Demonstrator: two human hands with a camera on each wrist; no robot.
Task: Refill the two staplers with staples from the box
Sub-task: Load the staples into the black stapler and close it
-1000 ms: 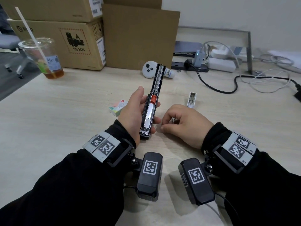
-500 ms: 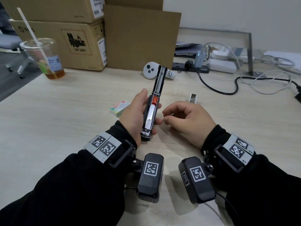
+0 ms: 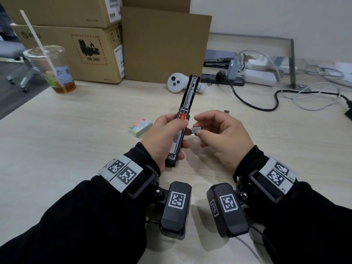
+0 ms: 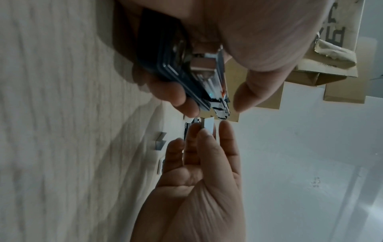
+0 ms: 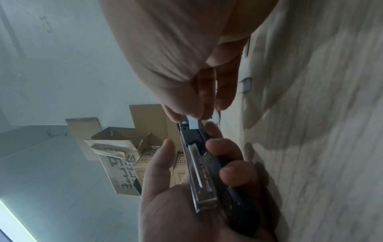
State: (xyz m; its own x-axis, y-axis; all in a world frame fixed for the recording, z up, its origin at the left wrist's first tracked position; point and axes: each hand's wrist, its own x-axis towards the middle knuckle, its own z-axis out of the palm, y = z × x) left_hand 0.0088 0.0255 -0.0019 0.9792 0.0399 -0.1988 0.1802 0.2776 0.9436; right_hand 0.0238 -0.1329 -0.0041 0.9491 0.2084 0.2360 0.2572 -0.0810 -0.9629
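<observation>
Holding open stapler (image 3: pixel 185 119) in left grip (image 3: pixel 163 138); right grip (image 3: pixel 219 136) pinching staple strip (image 3: pixel 196 129); carton (image 3: pixel 91 52) reads "UN 3481".

Left hand (image 4: pixel 238 41) grips stapler (image 4: pixel 186 77); right hand (image 4: pixel 199 188) pinches staples (image 4: pixel 207 126).

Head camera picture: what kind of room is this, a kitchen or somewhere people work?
Probably an office or workroom, not a kitchen. A pale wooden desk holds stacked cardboard boxes, a power strip with tangled cables, and an open stapler.

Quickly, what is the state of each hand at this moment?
Left hand: grips the opened stapler.
Right hand: pinches a short strip of staples beside the stapler.
</observation>
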